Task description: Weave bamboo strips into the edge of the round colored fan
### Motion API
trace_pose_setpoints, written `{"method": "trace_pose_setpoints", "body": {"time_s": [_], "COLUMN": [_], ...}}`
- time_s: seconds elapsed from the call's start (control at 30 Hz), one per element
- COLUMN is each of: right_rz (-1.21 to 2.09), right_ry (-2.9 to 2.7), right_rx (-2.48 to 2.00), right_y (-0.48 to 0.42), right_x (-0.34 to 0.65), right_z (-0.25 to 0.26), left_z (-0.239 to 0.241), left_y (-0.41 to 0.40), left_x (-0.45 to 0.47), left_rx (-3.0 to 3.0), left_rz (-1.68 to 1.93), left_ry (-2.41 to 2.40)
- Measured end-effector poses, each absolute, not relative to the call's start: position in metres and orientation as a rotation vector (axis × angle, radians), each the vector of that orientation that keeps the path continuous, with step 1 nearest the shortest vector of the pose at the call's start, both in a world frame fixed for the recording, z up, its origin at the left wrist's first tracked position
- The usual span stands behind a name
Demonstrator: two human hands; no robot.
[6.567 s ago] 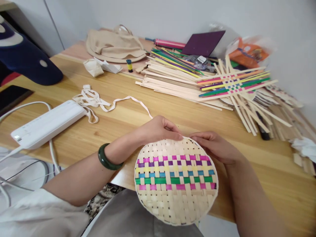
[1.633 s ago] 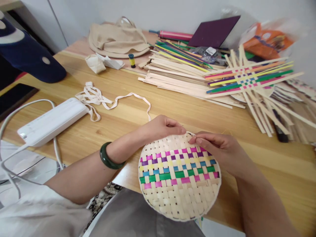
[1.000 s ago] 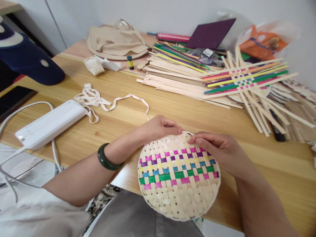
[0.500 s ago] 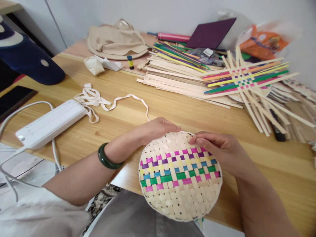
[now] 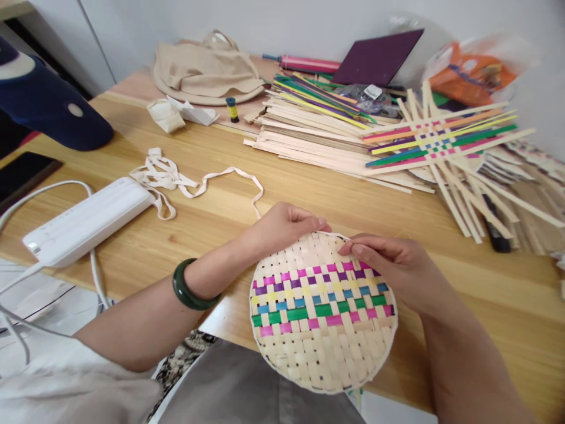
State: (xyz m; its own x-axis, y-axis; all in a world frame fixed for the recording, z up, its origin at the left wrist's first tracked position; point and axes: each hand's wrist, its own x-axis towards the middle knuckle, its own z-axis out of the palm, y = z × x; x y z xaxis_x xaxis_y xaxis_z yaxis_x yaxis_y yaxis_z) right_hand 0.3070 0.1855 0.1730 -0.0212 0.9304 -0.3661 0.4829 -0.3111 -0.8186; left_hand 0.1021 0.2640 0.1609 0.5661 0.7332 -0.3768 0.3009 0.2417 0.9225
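Observation:
A round woven bamboo disc (image 5: 324, 353) tilts toward me at the table's front edge, with pink, purple, yellow, blue and green strips across its pale weave. Narrow white cloth tape (image 5: 232, 171) trails over the table and passes behind my left wrist; a white edging borders the disc. My left hand (image 5: 289, 227), a dark green bangle on its wrist, is closed at the upper rim, thumb and fingers together on the tape. My right hand (image 5: 395, 265) pinches the upper right rim, thumb on the near face. What lies under the fingertips is hidden.
Loose bamboo strips (image 5: 304, 138) and a partly woven star of strips (image 5: 436, 141) lie at the back right. To the left are a white power strip (image 5: 88, 221), a phone (image 5: 26, 176) and a thread spool (image 5: 232, 110). A beige hat (image 5: 207, 70) lies behind.
My left thumb and fingers have shifted slightly up and right along the rim, and more of the top edging shows. My right hand keeps its pinch almost unmoved.

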Motion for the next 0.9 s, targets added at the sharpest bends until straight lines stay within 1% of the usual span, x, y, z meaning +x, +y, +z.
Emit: {"method": "trace_pose_setpoints", "body": {"time_s": [0.27, 0.5, 0.9], "right_rz": [1.294, 1.28, 1.267], "right_ry": [-1.46, -1.465, -1.504], "right_rx": [-1.792, -1.777, -1.717], "right_y": [0.185, 0.186, 0.186], "right_x": [0.306, 0.305, 0.306], "right_z": [0.172, 0.171, 0.169], "left_z": [0.155, 0.146, 0.154], "left_y": [0.265, 0.265, 0.264], "left_x": [0.1, 0.102, 0.105], "left_rx": [1.251, 1.159, 1.146], "left_rz": [0.315, 0.364, 0.317], "left_ry": [1.009, 0.969, 1.047]}}
